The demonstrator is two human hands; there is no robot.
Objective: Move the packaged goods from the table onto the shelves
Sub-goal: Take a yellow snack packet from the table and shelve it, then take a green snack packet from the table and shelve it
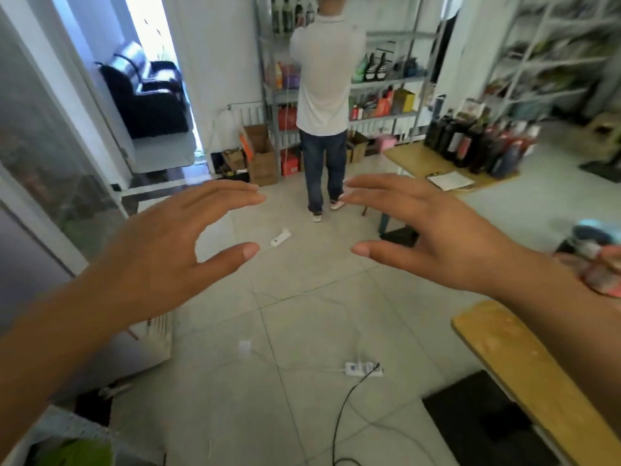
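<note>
Beyond the fingertips [351, 194] of the right hand [437, 237], up and to their right, the packaged goods [477, 146], mostly dark bottles, crowd the table [413, 163], not yet moved. Both that hand and the left hand [168, 237] are empty, fingers straight and close together, thumbs held apart beneath. Past the gap between the fingertips a person [326, 79] stands at the partly stocked shelves [386, 84]; most of the job looks undone.

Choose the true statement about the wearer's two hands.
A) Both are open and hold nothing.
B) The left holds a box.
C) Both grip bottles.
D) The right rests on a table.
A: the left hand and right hand hover above the floor, loosely spread and empty.
</note>
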